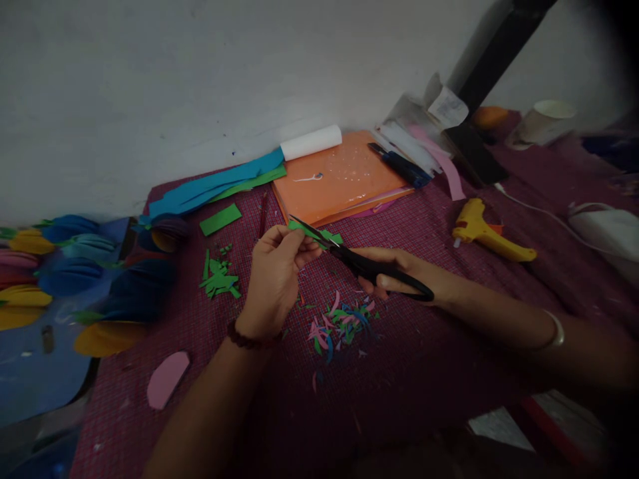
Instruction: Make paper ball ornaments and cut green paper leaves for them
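Midway along the bench (424, 352), back from its near edge, the left hand (273, 279) pinched green paper (333, 237) between closed fingers (308, 253), apparently steadying it against the scissors (367, 266); the right hand (405, 260) curled tightly round their handles (418, 291). Scraps (349, 320) lay nearer that edge.

A glue gun (482, 234), scissors (372, 267) and cut scraps (345, 319) (pink, green, blue) mark this table (424, 359) as a craft workspace.

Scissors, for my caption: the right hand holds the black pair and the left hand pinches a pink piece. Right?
Not quite: the head view shows the left hand pinching a green piece, not pink; the right hand does hold the black scissors.
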A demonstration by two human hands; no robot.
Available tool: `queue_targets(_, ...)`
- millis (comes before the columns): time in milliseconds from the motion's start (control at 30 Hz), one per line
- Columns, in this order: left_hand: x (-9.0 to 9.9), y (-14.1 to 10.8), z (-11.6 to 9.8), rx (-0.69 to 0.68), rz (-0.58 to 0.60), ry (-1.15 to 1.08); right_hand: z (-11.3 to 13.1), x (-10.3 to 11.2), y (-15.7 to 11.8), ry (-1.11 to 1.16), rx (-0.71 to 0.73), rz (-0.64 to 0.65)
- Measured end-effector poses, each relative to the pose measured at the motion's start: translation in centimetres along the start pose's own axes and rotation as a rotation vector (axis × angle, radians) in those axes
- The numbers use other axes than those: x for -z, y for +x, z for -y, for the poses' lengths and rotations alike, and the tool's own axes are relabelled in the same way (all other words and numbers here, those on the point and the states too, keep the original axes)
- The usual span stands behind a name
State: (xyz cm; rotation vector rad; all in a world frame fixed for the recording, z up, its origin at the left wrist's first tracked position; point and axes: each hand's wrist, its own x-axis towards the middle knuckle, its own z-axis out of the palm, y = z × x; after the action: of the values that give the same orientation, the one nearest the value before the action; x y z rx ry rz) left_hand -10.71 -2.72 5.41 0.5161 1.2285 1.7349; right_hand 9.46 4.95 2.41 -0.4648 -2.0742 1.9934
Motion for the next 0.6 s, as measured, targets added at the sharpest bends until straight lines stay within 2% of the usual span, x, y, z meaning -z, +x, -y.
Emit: queue_targets(600, -0.02, 0.08, 0.18, 0.026, 0.003, -0.049, -0.03, -0.42, -0.15, 0.028, 0.009, -0.040)
